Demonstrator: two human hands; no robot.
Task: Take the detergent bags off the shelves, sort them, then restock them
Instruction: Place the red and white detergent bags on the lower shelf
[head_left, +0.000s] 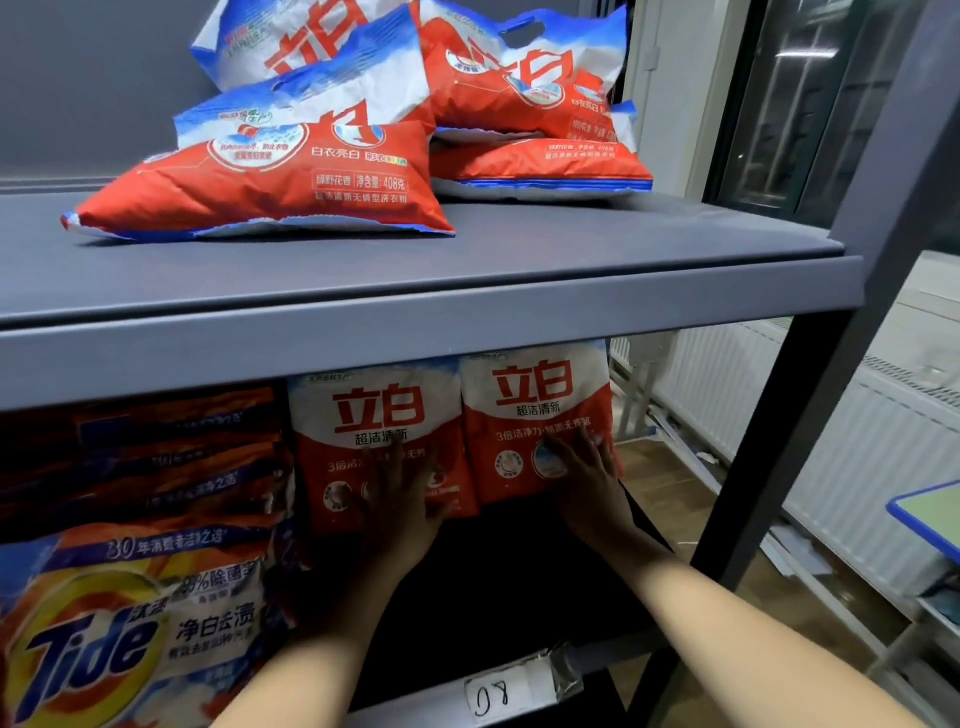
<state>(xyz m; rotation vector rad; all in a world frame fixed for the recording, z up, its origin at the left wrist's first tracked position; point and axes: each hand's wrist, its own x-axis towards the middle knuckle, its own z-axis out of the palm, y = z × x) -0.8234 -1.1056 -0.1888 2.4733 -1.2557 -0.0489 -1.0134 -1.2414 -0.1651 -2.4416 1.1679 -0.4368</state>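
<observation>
From the head view, restocking looks well under way but unfinished. On the lower shelf (467, 691), two red-and-white detergent bags stand upright side by side — the left upright bag (382, 441) and the right upright bag (537, 415) — with the Tide bags (130, 613) stacked just beside them to the left, so this level seems sorted by brand. The left hand (400, 499) lies flat on the front of the left upright bag, fingers spread and fairly straight, pressing rather than gripping; the right hand (587, 467) rests the same way on the right upright bag, fingers apart and holding nothing. I judge the step in hand to be squaring these two bags back into place. On the upper shelf (415, 291), a loose pile of the same red-and-white bags (395, 119) lies slumped and overlapping at odd angles — that heap probably remains to be stood up or arranged. A paper label (493, 693) marked 08 is stuck on the lower shelf's front edge.
</observation>
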